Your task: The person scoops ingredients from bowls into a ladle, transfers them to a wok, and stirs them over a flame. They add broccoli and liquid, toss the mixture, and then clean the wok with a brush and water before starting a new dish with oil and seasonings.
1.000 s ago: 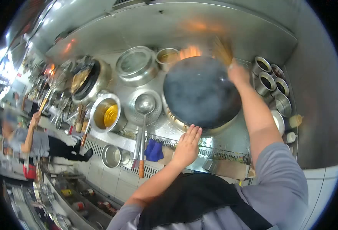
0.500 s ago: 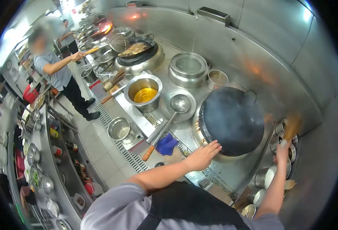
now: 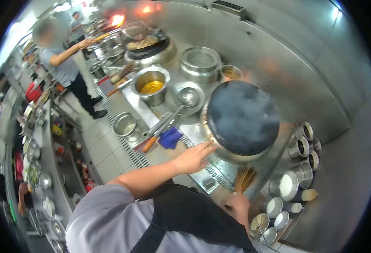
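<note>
A dark round wok (image 3: 242, 118) sits on the steel burner ring at the middle right, with steam or smoke over it. My left hand (image 3: 194, 157) is open beside its near-left edge, palm down, fingers reaching toward the ring. My right hand (image 3: 237, 203) is closed round a bamboo wok brush (image 3: 245, 178), low in front of the stove. The bristles point up toward the wok. A ladle (image 3: 188, 97) with a wooden handle rests across a perforated strainer (image 3: 175, 90) left of the wok. A blue cloth (image 3: 169, 138) lies by the ladle's handle.
Steel seasoning containers (image 3: 288, 185) line the right side, several with white contents. A pot of yellow oil (image 3: 151, 87) and a lidded pot (image 3: 200, 63) stand behind the strainer. Another person (image 3: 62, 63) holds a wire skimmer (image 3: 135, 30) over a second wok. Flames burn farther back.
The brush in my right hand has come from above the right-hand containers down to the stove's front. My left hand has drawn back from the wok's edge. The view has shifted.
</note>
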`<move>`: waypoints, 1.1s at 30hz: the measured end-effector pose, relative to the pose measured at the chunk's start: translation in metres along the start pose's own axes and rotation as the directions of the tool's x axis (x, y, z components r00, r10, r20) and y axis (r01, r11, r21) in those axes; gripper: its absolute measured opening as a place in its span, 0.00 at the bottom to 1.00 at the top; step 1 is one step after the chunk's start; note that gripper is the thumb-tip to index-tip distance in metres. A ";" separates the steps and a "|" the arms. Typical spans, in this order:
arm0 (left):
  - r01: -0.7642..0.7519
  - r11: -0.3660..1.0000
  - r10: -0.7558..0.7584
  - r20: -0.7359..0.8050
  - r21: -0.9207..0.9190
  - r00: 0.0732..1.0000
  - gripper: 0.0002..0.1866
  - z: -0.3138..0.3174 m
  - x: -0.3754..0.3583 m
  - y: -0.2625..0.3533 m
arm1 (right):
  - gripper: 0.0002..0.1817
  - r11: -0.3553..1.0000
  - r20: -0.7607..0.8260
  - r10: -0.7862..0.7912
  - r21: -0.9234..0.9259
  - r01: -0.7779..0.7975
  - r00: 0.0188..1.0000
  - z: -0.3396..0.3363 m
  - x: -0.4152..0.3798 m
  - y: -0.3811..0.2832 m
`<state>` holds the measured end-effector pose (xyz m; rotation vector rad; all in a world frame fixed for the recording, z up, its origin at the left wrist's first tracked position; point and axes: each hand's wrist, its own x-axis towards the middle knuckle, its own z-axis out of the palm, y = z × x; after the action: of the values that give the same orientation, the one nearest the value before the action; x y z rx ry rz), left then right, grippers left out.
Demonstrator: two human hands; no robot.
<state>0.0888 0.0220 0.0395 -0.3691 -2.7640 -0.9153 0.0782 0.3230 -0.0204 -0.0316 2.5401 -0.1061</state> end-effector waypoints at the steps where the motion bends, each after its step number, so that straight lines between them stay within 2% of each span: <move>1: 0.037 0.999 -0.037 -0.007 0.025 0.999 0.33 -0.004 -0.014 0.002 | 0.36 0.998 -0.128 -0.059 0.014 0.061 0.990 -0.014 -0.002 -0.010; 2: 0.104 0.994 -0.106 0.095 0.028 0.990 0.32 -0.007 -0.029 0.003 | 0.35 0.991 -0.254 -0.121 0.021 0.130 0.960 -0.021 0.000 -0.018; 3: 0.178 0.984 -0.181 0.189 0.031 0.965 0.32 -0.012 -0.045 0.005 | 0.35 0.983 -0.237 -0.175 0.005 0.182 0.956 -0.020 0.009 -0.022; 4: 0.142 0.990 -0.143 0.144 0.018 0.979 0.31 -0.017 -0.062 0.005 | 0.35 0.942 -0.365 -0.317 -0.012 0.336 0.876 -0.021 0.022 -0.027; 5: 0.206 0.978 -0.209 0.105 0.039 0.972 0.31 -0.022 -0.079 0.003 | 0.34 0.872 -0.479 -0.447 -0.046 0.487 0.756 -0.021 0.033 -0.037; 6: 0.243 0.969 -0.247 0.190 0.041 0.950 0.31 -0.025 -0.097 0.002 | 0.34 0.832 -0.447 -0.521 -0.077 0.549 0.727 -0.022 0.036 -0.050; 7: 0.289 0.957 -0.288 0.266 0.037 0.920 0.30 -0.029 -0.117 0.001 | 0.33 0.784 -0.374 -0.564 0.037 0.619 0.736 -0.026 0.035 -0.067; 8: 0.338 0.940 -0.339 0.243 0.049 0.909 0.28 -0.038 -0.133 0.008 | 0.31 0.728 -0.292 -0.614 0.150 0.669 0.733 -0.026 0.037 -0.087; 9: 0.411 0.910 -0.414 0.181 0.056 0.892 0.28 -0.044 -0.150 0.012 | 0.31 0.677 -0.253 -0.687 0.116 0.727 0.681 -0.019 0.041 -0.106; 10: 0.453 0.890 -0.455 0.166 0.054 0.875 0.27 -0.048 -0.168 0.014 | 0.30 0.629 -0.096 -0.707 0.368 0.685 0.701 -0.010 0.045 -0.120; 11: 0.486 0.873 -0.487 0.156 0.045 0.860 0.26 -0.052 -0.185 0.016 | 0.28 0.595 0.077 -0.720 0.581 0.556 0.690 -0.004 0.045 -0.138; 12: 0.508 0.861 -0.508 0.071 0.024 0.858 0.25 -0.049 -0.205 0.015 | 0.26 0.583 0.175 -0.753 0.625 0.519 0.635 -0.002 0.029 -0.156; 13: 0.549 0.836 -0.549 0.021 0.011 0.836 0.25 -0.047 -0.225 0.012 | 0.26 0.581 0.204 -0.778 0.596 0.555 0.594 0.005 0.018 -0.174; 15: 0.603 0.798 -0.601 -0.083 -0.006 0.795 0.25 -0.043 -0.267 0.007 | 0.28 0.594 0.476 -0.765 0.782 0.189 0.434 0.020 -0.001 -0.206; 16: 0.638 0.770 -0.635 -0.128 -0.024 0.762 0.25 -0.044 -0.290 0.008 | 0.28 0.580 0.512 -0.787 0.805 0.129 0.345 0.027 -0.009 -0.221; 17: 0.687 0.724 -0.684 -0.189 -0.062 0.705 0.25 -0.045 -0.314 0.011 | 0.28 0.608 0.545 -0.780 0.778 0.161 0.308 0.036 -0.011 -0.238; 19: 0.745 0.654 -0.746 -0.269 -0.128 0.609 0.25 -0.053 -0.361 0.026 | 0.29 0.509 0.563 -0.771 0.826 -0.243 0.297 0.057 -0.006 -0.276; 21: 0.853 0.430 -0.888 -0.311 -0.296 0.340 0.23 -0.072 -0.415 0.051 | 0.36 0.399 0.480 -0.730 0.877 -0.267 0.486 0.078 0.013 -0.319; 23: 0.879 0.264 -0.864 -0.503 -0.398 0.032 0.19 -0.061 -0.485 0.052 | 0.33 0.227 0.420 -0.729 0.894 -0.387 0.541 0.097 0.042 -0.362; 24: 0.854 0.198 -0.820 -0.559 -0.480 -0.124 0.17 -0.060 -0.525 0.054 | 0.34 0.106 0.377 -0.685 0.898 -0.427 0.624 0.100 0.046 -0.381; 25: 0.815 0.141 -0.755 -0.594 -0.561 -0.278 0.15 -0.067 -0.565 0.061 | 0.35 -0.022 0.340 -0.625 0.892 -0.451 0.703 0.099 0.041 -0.401; 26: 0.713 0.159 -0.613 -0.634 -0.683 -0.471 0.13 -0.070 -0.599 0.066 | 0.33 -0.118 0.305 -0.638 0.869 -0.481 0.707 0.103 0.058 -0.417; 27: 0.596 0.053 -0.579 -0.511 -0.801 -0.635 0.13 -0.075 -0.638 0.077 | 0.30 -0.206 0.252 -0.637 0.855 -0.476 0.728 0.106 0.075 -0.427; 28: 0.417 0.047 -0.447 -0.392 -0.908 -0.804 0.13 -0.098 -0.653 0.101 | 0.28 -0.248 0.243 -0.626 0.839 -0.485 0.741 0.099 0.066 -0.428; 29: 0.440 0.093 -0.256 -0.449 -0.893 -0.856 0.14 -0.080 -0.705 0.093 | 0.26 -0.298 0.229 -0.613 0.820 -0.489 0.757 0.094 0.057 -0.427; 31: 0.290 0.121 -0.142 -0.306 -0.949 -0.941 0.15 -0.078 -0.777 0.098 | 0.21 -0.302 -0.015 -0.742 0.900 -0.315 0.670 0.092 0.113 -0.408; 33: 0.238 0.108 -0.088 -0.248 -0.965 -0.965 0.17 -0.090 -0.811 0.106 | 0.16 -0.213 0.001 -0.821 0.927 -0.309 0.571 0.056 0.126 -0.385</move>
<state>0.8991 -0.0878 -0.0505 2.0343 -0.3340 -0.3640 0.0053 -0.0707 -0.1059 -0.1227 0.7881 -1.9078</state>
